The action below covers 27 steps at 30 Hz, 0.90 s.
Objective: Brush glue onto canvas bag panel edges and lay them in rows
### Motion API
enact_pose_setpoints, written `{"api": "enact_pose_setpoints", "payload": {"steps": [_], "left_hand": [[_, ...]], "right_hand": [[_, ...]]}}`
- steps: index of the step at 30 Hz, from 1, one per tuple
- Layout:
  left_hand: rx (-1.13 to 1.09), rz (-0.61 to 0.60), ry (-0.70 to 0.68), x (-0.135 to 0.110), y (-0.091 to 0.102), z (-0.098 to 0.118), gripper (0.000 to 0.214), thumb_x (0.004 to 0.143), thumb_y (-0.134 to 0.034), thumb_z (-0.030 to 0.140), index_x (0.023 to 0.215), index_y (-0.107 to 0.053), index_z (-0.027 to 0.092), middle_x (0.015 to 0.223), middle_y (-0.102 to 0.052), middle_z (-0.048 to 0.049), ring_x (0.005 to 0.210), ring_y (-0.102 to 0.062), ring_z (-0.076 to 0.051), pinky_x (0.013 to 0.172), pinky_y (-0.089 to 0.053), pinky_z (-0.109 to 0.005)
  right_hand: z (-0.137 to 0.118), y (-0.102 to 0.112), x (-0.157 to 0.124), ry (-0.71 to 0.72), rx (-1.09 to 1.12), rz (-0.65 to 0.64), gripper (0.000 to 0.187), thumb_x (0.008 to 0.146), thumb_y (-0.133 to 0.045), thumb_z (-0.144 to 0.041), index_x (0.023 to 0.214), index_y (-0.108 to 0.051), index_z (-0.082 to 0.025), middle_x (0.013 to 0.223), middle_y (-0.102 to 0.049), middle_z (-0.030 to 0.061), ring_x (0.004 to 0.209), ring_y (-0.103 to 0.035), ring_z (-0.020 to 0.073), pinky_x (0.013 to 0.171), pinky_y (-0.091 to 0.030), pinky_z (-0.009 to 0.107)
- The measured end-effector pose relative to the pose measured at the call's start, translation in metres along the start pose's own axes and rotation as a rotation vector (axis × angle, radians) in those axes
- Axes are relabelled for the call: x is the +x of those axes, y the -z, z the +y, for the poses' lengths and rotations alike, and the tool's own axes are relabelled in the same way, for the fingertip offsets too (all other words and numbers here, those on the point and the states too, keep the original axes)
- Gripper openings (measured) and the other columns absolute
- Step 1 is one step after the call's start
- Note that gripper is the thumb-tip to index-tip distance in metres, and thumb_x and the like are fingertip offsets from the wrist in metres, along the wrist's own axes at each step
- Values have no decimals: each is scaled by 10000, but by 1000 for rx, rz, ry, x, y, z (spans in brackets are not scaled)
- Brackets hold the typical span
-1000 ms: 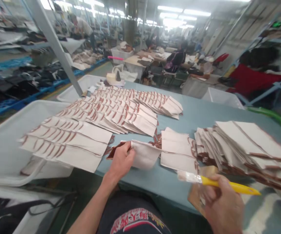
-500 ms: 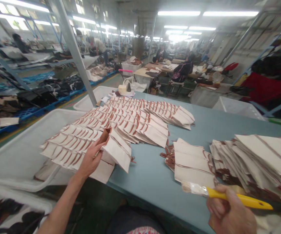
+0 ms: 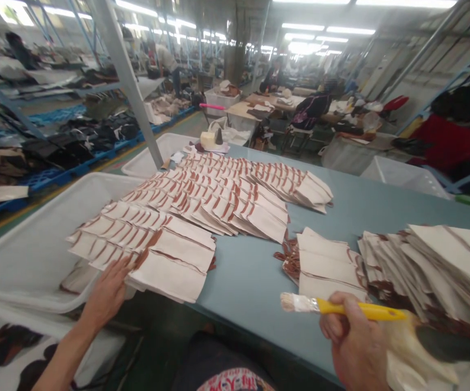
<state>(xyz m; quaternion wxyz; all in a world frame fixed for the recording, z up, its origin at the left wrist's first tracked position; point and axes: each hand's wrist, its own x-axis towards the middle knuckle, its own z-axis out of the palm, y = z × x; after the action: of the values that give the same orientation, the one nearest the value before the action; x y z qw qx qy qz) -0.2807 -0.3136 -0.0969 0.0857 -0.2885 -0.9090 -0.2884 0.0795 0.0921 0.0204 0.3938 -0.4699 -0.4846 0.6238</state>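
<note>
My right hand (image 3: 355, 334) grips the yellow handle of a paintbrush (image 3: 341, 308), whose pale bristles point left over the table's front edge. My left hand (image 3: 108, 290) lies with its fingers stretched out against the left edge of a cream fabric panel (image 3: 173, 258) with brown trim. That panel rests flat on top of overlapping rows of similar panels (image 3: 227, 201). Right of the middle lies a small stack of cream panels (image 3: 328, 258) with brown straps at its left side.
A taller stack of panels (image 3: 455, 260) leans on the right of the blue-green table (image 3: 243, 277). White plastic bins (image 3: 27, 255) stand to the left. A metal post (image 3: 127, 81) rises beyond the rows. People work at tables farther back.
The panel that my left hand held raised now lies flat on the near row. My left hand has moved left and down, its fingers loosened. The brush has shifted left with my right hand.
</note>
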Motion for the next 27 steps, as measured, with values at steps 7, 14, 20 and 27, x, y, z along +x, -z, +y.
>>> {"api": "enact_pose_setpoints", "payload": {"steps": [7, 14, 20, 27], "left_hand": [[71, 244, 213, -21, -5, 40, 395, 1061, -568, 475, 1304, -709, 197, 1276, -796, -174, 1318, -734, -423, 1168, -557, -698], [-127, -2, 308, -22, -108, 136, 405, 1105, -630, 463, 1368, -721, 169, 1232, -823, -155, 1058, -818, -332, 983, -675, -597], [-414, -329, 142, 1, -224, 238, 368, 1107, -715, 458, 1352, -725, 184, 1279, -802, -98, 1100, -805, -263, 979, -691, -500], [-466, -547, -355, 0, -332, 397, 410, 1069, -776, 422, 1409, -713, 201, 1412, -757, -116, 1220, -768, -299, 1043, -668, -547]], "right_hand": [[-2, 23, 8, -10, -15, 62, 416, 886, -759, -621, 821, -637, -228, 450, -370, -123, 400, -395, 116, 448, -331, 242], [-8, 70, 16, 17, 43, 202, 427, 897, -768, -635, 848, -644, -230, 461, -381, -139, 388, -357, 99, 434, -299, 222], [-22, 115, 19, 49, 80, 356, 485, 865, -780, -683, 799, -613, -233, 446, -352, -149, 393, -317, 88, 433, -314, 217], [-29, 170, 23, 47, 112, 516, 511, 819, -833, -683, 767, -629, -217, 445, -356, -142, 400, -304, 75, 429, -321, 208]]}}
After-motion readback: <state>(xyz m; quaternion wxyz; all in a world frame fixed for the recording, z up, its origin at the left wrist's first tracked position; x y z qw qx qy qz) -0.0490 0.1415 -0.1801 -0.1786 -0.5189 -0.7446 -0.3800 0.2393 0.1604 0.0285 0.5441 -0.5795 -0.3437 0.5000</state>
